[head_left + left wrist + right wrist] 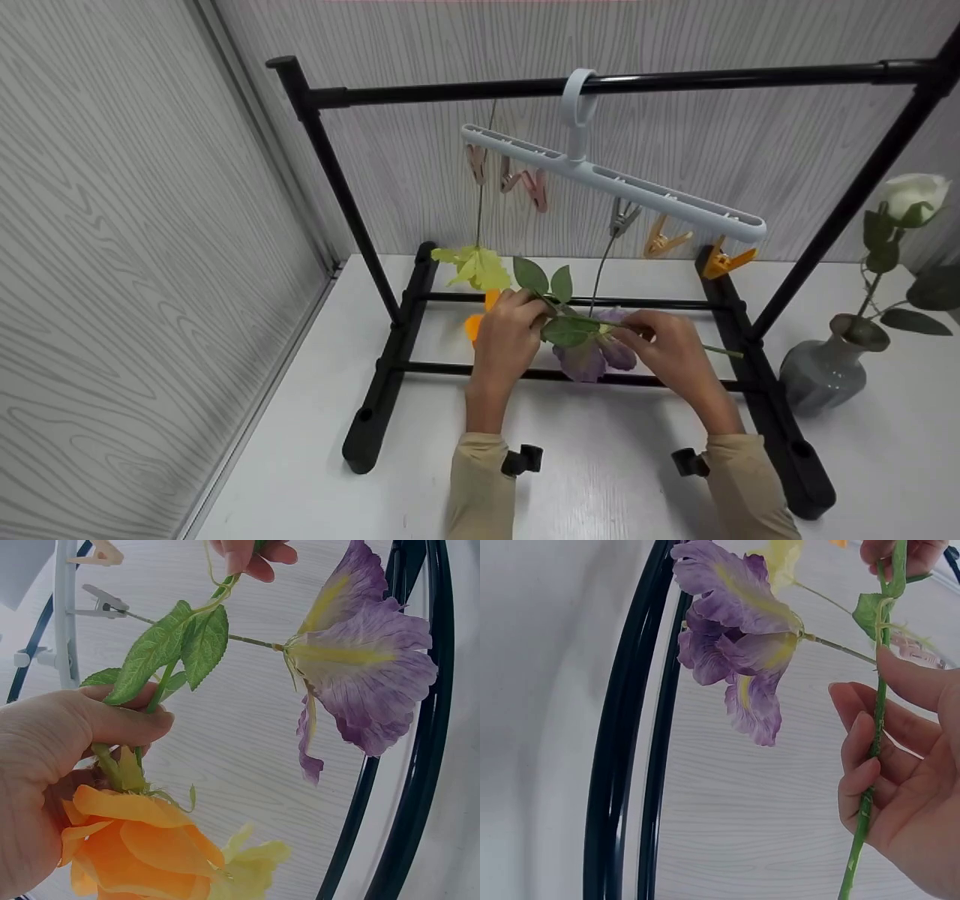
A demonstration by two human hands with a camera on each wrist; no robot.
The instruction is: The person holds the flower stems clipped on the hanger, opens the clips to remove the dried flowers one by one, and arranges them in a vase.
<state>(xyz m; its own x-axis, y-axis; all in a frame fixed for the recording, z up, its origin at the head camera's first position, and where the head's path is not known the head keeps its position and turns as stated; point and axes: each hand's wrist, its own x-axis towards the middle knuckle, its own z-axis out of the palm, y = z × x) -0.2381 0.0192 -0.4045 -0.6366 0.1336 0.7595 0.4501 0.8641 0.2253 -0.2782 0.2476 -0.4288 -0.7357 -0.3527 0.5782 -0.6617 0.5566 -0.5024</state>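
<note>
Between both hands an artificial orange rose (142, 840) lies sideways, its leafy green stem (855, 855) running to the right. My left hand (510, 330) pinches the stem just below the bloom, near green leaves (154, 652). Farther down, my right hand (667, 345) holds the stem between thumb and fingers, the stem end sticking out past it. Close behind the hands, a purple iris (581, 360) hangs head down from a grey clip (622, 217). A yellow flower (480, 266) hangs from a beige clip (476, 165) beyond my left hand.
A pale blue clip hanger (660, 199) hooks over the black rack's top bar (450, 91). Pink (535, 190) and orange clips (726, 260) dangle from it with nothing in them. At right stands a grey vase (821, 375) with a white rose (915, 196).
</note>
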